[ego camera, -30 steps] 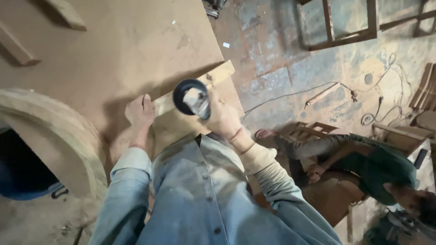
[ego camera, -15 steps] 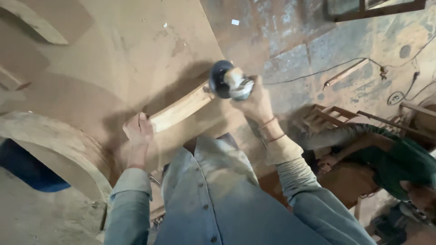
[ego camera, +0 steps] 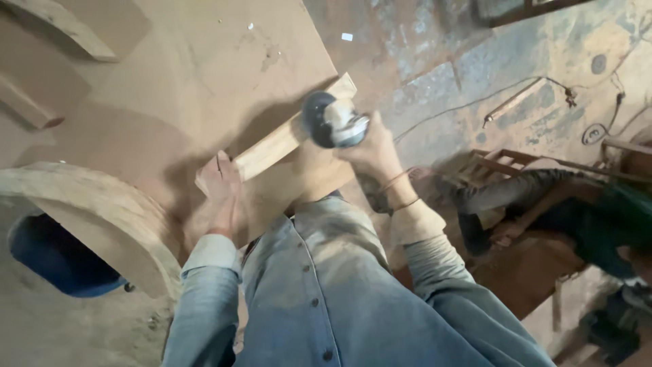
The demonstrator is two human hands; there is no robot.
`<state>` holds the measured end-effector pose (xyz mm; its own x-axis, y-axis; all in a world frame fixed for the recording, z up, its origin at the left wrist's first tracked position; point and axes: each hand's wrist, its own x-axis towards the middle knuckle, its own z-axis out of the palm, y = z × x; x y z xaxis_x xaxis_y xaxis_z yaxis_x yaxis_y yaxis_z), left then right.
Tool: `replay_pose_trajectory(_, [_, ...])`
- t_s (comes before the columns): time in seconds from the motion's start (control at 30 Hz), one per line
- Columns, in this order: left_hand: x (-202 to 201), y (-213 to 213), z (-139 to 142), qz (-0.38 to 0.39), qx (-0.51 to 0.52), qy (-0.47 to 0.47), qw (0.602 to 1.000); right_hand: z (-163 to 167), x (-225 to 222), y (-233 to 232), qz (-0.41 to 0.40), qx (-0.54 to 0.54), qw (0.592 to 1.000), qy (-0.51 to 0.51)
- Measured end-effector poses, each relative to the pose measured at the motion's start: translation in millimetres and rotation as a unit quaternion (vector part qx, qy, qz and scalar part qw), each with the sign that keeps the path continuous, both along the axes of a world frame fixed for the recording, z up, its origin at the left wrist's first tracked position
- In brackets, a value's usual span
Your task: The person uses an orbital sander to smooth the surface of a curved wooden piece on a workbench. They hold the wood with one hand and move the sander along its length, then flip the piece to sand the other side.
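A pale wooden plank lies slanted across a dusty workbench. My left hand presses down on the plank's near end. My right hand grips an angle grinder with a dark round disc, held against the plank's middle to far part. Denim sleeves and a denim shirt fill the lower part of the view.
A curved wooden arch piece lies at the left over a blue object. More wood offcuts sit at the top left. Another person crouches at the right beside a wooden frame. A cable runs over the stone floor.
The grinder has travelled along the plank, first toward its far end and now back nearer the middle. My left hand stays pressed on the near end. The view has shifted.
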<state>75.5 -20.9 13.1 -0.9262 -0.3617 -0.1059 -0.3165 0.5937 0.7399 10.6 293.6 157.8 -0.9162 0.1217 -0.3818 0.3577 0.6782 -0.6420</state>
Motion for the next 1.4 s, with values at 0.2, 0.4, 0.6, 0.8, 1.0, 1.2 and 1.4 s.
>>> replay_pose_trajectory(0.2, [5, 2, 12, -0.002, 0.047, -0.001, 0.999, 17, 69, -78, 0.136, 0.086, 0.984, 0.071])
replay_pose_trajectory(0.4, [3, -2, -2, -0.047, 0.011, -0.026, 0.998, 13, 52, -42, 0.118, 0.076, 0.989, 0.037])
replay_pose_trajectory(0.6, [3, -8, -20, -0.127, -0.138, 0.007, 0.982, -27, -33, 52, -0.010, -0.001, 0.999, -0.048])
replay_pose_trajectory(0.8, [4, -4, -21, -0.058, -0.047, -0.028, 0.997, -56, -93, 98, -0.052, -0.049, 0.986, -0.148])
replay_pose_trajectory(1.0, [2, 4, -14, 0.027, 0.043, -0.073, 0.996, -36, -62, 89, -0.034, -0.064, 0.988, -0.134])
replay_pose_trajectory(1.2, [5, 0, -20, -0.018, 0.005, -0.020, 1.000, -77, -98, 125, -0.021, -0.094, 0.979, -0.182])
replay_pose_trajectory(1.4, [12, -4, -27, 0.010, -0.059, -0.119, 0.991, -68, -75, 127, -0.020, -0.143, 0.973, -0.182])
